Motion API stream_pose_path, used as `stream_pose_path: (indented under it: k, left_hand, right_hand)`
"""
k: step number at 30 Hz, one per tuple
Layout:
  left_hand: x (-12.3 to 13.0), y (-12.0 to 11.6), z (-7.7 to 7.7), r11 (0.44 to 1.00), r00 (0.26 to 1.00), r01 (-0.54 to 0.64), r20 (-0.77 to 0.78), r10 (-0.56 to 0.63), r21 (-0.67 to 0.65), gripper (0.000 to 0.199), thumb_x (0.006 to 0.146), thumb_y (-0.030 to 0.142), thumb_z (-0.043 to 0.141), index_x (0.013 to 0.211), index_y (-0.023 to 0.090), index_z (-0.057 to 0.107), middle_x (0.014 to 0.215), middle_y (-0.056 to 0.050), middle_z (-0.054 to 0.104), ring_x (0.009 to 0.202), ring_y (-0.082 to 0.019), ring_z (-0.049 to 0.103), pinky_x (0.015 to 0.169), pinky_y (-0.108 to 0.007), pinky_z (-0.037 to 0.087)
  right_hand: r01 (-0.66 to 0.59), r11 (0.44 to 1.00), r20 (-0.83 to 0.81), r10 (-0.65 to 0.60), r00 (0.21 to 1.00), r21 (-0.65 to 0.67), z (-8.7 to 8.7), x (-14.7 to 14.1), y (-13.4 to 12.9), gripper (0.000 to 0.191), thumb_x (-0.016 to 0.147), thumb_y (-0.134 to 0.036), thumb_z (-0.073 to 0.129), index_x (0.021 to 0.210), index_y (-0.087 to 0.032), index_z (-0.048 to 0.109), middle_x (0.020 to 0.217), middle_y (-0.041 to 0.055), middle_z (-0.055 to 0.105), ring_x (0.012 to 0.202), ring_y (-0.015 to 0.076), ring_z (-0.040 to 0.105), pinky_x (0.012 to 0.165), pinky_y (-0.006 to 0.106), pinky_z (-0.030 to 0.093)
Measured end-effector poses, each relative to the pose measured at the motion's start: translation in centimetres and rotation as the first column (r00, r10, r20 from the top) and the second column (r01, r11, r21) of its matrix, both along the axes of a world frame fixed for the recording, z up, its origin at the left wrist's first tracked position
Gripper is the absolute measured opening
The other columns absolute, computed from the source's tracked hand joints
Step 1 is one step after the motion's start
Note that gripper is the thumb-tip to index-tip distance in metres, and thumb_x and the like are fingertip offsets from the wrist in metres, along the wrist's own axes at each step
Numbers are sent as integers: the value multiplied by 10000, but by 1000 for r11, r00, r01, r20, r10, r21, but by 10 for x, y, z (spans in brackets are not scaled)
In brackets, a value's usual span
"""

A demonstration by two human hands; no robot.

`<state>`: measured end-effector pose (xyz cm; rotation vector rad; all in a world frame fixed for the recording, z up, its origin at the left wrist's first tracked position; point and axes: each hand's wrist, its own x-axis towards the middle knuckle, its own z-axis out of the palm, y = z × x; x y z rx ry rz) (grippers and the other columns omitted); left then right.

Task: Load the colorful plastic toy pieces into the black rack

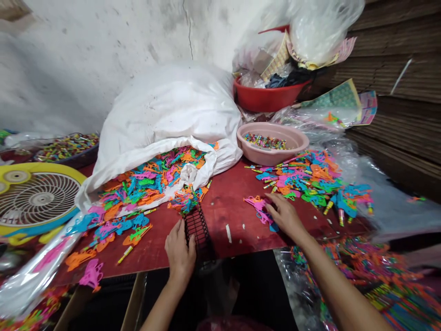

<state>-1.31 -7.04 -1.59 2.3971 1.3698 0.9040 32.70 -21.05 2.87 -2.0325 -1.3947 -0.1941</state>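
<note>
Pink plastic pieces [259, 207] lay on the red table [223, 184] just left of the right hand [285, 218], the nearer one, their cluster slanting nearer the body rightward—whether its fingers gripped any, I couldn't tell. The left hand [179, 250] was at the black wire rack [197, 225], its grip equally unclear. A white sack [168, 105] spilled coloured pieces [148, 181]; a pink basin [272, 156] held small tubes [265, 141].

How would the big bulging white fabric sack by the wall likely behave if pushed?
The sack would probably sag rather than tip stiffly, since its mouth lies slack and creased. Its full bulge suggests weight, so it may resist. Small multicoloured plastic pieces heaped in its opening would likely spill out.
</note>
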Motion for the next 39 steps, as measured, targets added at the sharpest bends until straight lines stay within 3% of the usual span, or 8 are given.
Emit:
stream_pose_path:
  k: [7,11,18,24,27,30,37,39]
  left_hand:
    - [31,-5,-2,995,974,-34,222,54,-93,673,868,183,483,1510,180,283,1480,-190,406,1396,-349,367,1136,-599,327]
    - [47,-19,3,984,940,7,337,55,-178,700,858,211,519,1505,158,258,1500,-190,361,1420,-332,329,1176,-570,293]
    - [51,-52,7,949,910,190,409,-73,-253,566,855,167,514,1410,160,404,1443,-168,458,1372,-286,412,1163,-550,336]
    - [48,-57,33,959,855,248,497,-149,-139,361,947,177,448,1289,226,553,1238,-113,613,1202,-226,561,1046,-446,483]
    - [50,-53,45,963,893,268,381,-239,-25,438,959,194,452,1393,244,481,1364,-121,552,1290,-237,503,1080,-444,448]
    - [51,-46,45,964,947,266,191,-258,-14,481,955,230,482,1433,258,444,1436,-119,515,1312,-276,491,1056,-488,435]
    - [39,-35,34,928,915,339,282,-287,-157,295,976,365,480,1167,241,667,1019,-65,734,933,-234,661,824,-381,485]
    - [39,-34,34,909,887,347,396,-238,-231,287,975,381,477,1081,229,696,932,-56,722,848,-207,652,761,-330,489]
  right_hand:
    - [428,902,346,-383,857,-61,40,62,23,458,843,-167,494,1289,-157,600,1312,186,566,1215,347,449,940,512,394]
    - [369,877,403,-231,885,-308,43,93,28,378,872,-169,504,1200,-192,689,1121,172,652,1079,324,510,874,480,351]
    - [286,935,394,-187,900,-208,51,89,31,245,857,-188,591,1036,-155,755,903,144,631,862,240,508,724,370,305]
    - [-79,994,-97,72,993,-76,75,37,24,272,786,-322,642,1004,-205,755,905,113,665,804,226,587,725,350,427]
    - [-335,940,-533,249,809,-68,79,-18,22,410,735,-500,696,1050,-244,755,1009,106,710,873,257,646,764,372,493]
    - [-452,887,-789,213,577,-91,81,-73,22,507,705,-541,738,1099,-222,733,832,76,697,684,206,613,598,312,481]
    - [-492,862,-947,252,201,125,73,-124,25,537,901,-579,527,1259,-196,642,887,84,677,687,175,608,665,319,502]
    - [-459,875,-933,281,224,154,59,-133,29,532,899,-566,539,1283,-210,631,989,94,664,756,185,619,702,332,513]
